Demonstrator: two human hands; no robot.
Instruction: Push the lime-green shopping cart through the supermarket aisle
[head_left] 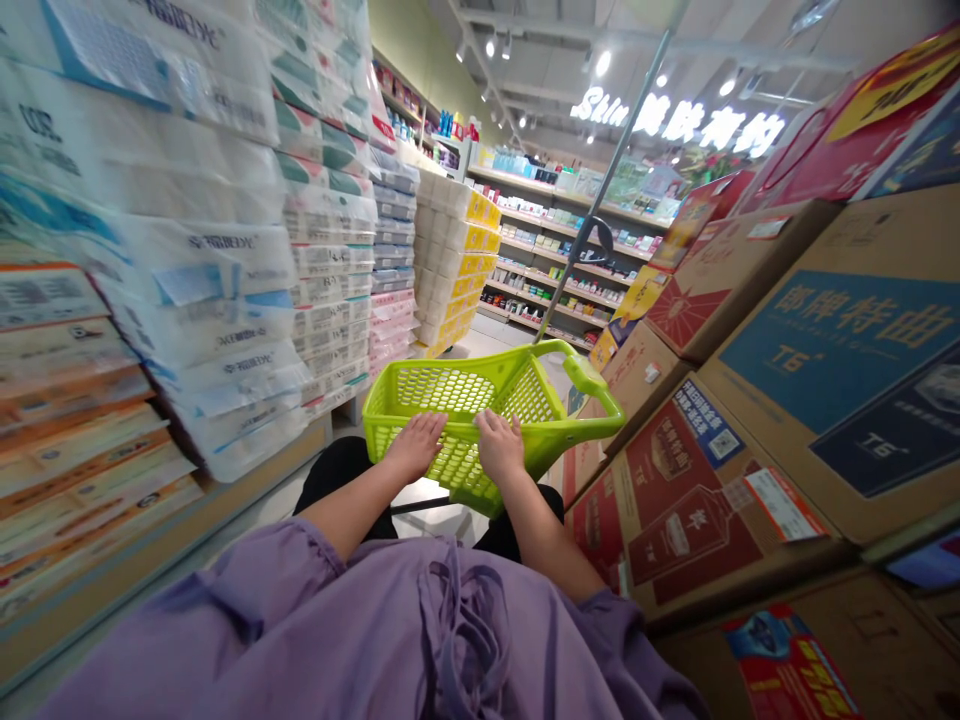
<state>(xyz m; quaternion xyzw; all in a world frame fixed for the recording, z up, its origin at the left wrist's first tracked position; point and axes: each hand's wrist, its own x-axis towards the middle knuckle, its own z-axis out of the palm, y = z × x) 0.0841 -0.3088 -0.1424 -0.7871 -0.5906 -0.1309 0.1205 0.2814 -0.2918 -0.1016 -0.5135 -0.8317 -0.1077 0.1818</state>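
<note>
A lime-green plastic shopping cart (592, 428) with perforated basket walls stands right in front of my body, turned sideways, its handle pointing to the right. My left hand (418, 443) is closed over the near rim, left of the middle, fingers lying across the edge. A short way to the right, my right hand (500, 443) grips the same rim, its fingers bent over the top. Both palms and the undersides of the fingers are hidden. Through the basket, the holes in its far wall show, and no goods can be seen in it.
Tall stacks of wrapped tissue packs (217, 270) line the left side. Cardboard cartons (847, 330) are piled close on the right. A thin metal pole (600, 190) rises beyond the cart. Farther back are shelves (540, 187) of small boxed goods and a strip of pale floor (487, 335).
</note>
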